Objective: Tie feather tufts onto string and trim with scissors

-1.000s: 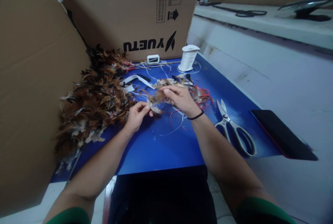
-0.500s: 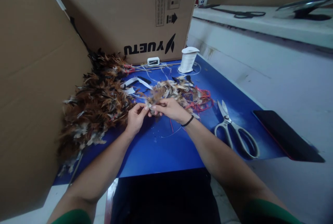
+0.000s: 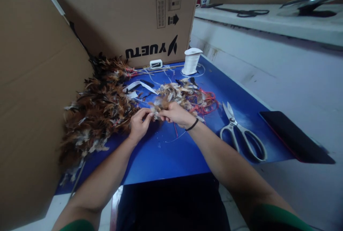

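My left hand and my right hand meet over the middle of the blue table. Between them is a small bunch of brown and whitish feathers. The left thumb and fingertips pinch its lower end. My right fingers are curled around its other side, and its tips fan upward. Just behind the right hand lies a pile of pale feathers tied with red string. To the left spreads a large heap of brown feathers.
Metal scissors lie partly spread on the right, beside a black phone-like slab at the edge. A white spool, a small white device and a white strip sit farther back. Cardboard walls the left and rear.
My right fingers have closed more tightly around the feather bunch. The left hand keeps its pinch in nearly the same place. The view has shifted slightly.
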Demonstrator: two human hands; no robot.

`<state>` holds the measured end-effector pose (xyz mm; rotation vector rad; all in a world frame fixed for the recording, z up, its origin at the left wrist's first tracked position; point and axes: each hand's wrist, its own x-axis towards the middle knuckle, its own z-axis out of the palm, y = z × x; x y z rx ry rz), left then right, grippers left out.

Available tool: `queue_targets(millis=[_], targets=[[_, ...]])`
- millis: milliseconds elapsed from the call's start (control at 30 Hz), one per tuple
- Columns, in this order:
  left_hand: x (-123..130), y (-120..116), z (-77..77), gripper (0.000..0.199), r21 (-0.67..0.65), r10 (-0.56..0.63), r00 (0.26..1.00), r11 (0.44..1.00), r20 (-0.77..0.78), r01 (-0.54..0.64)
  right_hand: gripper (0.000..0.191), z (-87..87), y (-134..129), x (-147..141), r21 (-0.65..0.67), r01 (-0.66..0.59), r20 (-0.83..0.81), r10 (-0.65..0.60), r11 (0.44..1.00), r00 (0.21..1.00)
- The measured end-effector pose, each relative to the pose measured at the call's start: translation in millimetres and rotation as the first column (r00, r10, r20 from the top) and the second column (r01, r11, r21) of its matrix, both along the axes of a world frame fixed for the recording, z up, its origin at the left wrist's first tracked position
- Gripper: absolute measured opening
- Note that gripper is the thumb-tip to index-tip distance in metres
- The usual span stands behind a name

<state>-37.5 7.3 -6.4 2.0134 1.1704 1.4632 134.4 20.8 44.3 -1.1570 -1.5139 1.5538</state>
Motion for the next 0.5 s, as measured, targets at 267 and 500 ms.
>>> queue_targets(millis=[267, 500], targets=[[-1, 0, 8.2, 0.012, 0.199, 0.024, 0.986, 0.98, -0.166, 0.01, 0.019, -3.1, 1, 1, -0.113, -0.043, -0.072, 0.035, 0.993, 0.997], [-3, 6, 0.7, 0.017, -0.163, 0.006, 0.973, 0.986, 0.23, 0.033, 0.019, -15.7, 18, 12, 0.32, 0.152, 0.122, -0.199, 0.935, 0.972]])
